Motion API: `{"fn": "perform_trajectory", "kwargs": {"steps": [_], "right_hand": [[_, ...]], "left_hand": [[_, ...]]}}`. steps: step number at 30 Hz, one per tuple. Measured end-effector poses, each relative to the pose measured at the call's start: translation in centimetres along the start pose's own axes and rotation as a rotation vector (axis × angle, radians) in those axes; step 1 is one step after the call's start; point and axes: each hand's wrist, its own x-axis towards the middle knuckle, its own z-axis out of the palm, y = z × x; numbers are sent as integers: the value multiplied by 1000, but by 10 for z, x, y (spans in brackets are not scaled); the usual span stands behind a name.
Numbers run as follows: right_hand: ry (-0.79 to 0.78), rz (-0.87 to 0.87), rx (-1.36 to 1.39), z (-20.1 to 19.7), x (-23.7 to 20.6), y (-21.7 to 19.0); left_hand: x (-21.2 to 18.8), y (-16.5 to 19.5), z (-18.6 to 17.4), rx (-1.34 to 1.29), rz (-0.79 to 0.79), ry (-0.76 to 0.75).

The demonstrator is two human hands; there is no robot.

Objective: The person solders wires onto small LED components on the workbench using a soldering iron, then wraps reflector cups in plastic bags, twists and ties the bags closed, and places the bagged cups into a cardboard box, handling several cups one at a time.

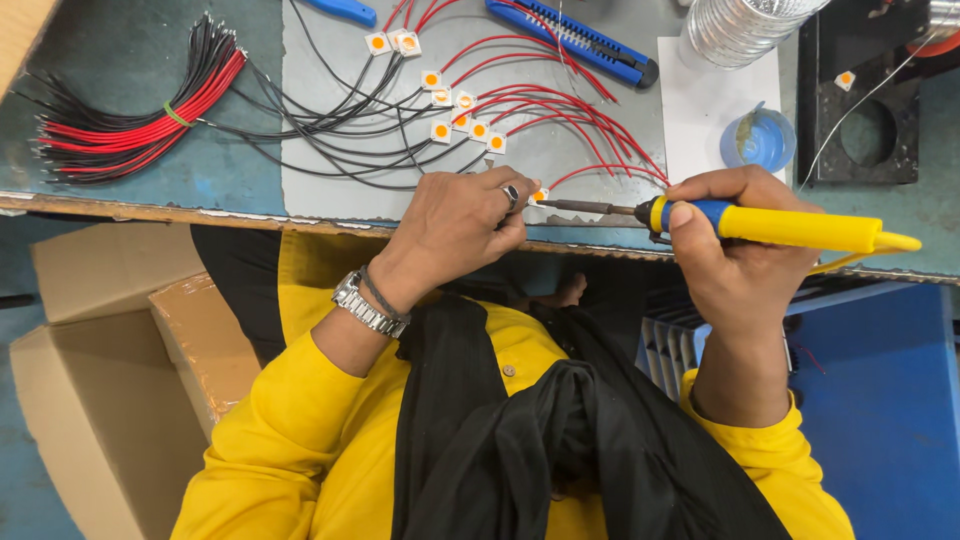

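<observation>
I see my right hand (735, 250) wrapped tight around the yellow-and-blue handled soldering iron (770, 225), its dark metal tip lying level and reaching left to a small white square LED chip with an orange centre (540, 196). My left hand (455, 225) is curled shut over that chip, pinning it at the near edge of the grey mat (320, 150) on the blue-green tabletop (120, 190). More such chips with red and black wires lie just beyond my left hand. A bundle of red and black wires (130, 110) sits well apart to the left.
</observation>
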Motion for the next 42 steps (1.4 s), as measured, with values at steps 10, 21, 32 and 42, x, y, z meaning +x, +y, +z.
{"fn": "perform_trajectory", "kwargs": {"steps": [10,21,32,42], "right_hand": [[-20,4,-42,5,3,-3],[-88,-42,-108,7,10,-14],[-54,-20,-68,3,9,-15],[-25,-12,-53,2,9,-14]], "left_hand": [[1,0,-1,12,7,-14],[3,-1,-2,21,-16,-54],[4,-1,-1,45,-16,-73],[3,-2,0,33,3,-51]]}}
